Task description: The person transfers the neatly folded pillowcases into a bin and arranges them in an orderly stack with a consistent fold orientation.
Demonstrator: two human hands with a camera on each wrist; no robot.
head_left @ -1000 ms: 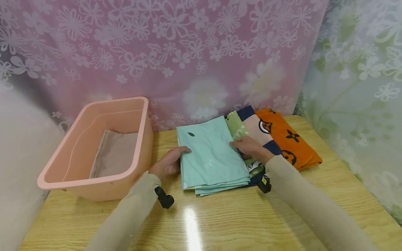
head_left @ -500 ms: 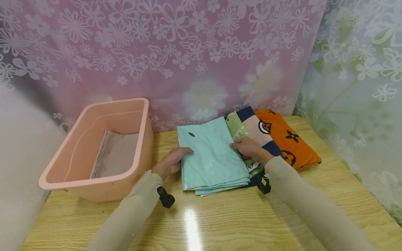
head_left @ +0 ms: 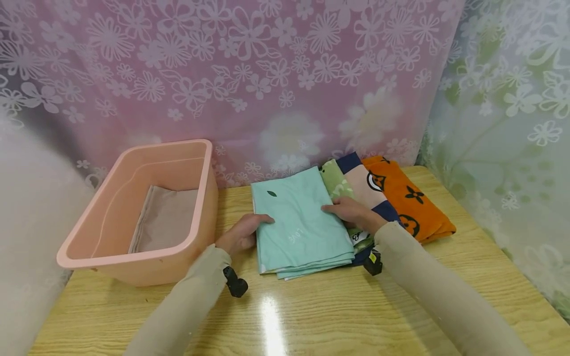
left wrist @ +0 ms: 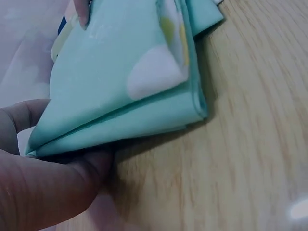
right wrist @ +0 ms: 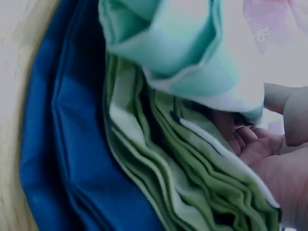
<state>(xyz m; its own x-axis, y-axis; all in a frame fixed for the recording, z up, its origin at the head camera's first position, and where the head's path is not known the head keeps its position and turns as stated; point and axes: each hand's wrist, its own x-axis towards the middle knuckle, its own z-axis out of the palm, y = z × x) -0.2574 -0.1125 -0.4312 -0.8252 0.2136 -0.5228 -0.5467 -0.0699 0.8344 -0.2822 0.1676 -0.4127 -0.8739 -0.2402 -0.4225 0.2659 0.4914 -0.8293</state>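
A folded mint-green cloth, printed with a leaf and the word LOVE, lies in the middle of the table in the head view. My left hand grips its left edge; the left wrist view shows the layers of the cloth between the fingers. At the right edge, my right hand pinches the same cloth, with other fingers tucked underneath. Beneath that side lies a folded green cloth, whose stacked layers show in the right wrist view beside a dark blue fold.
A pink plastic tub stands on the left of the wooden table, with a folded grey-beige cloth inside. To the right lie a navy-and-pink folded cloth and an orange patterned one, overlapping. A floral curtain hangs behind.
Both hands stay at the two side edges of the mint-green cloth. The right fingertips reach slightly further left over it. The cloth has hardly moved.
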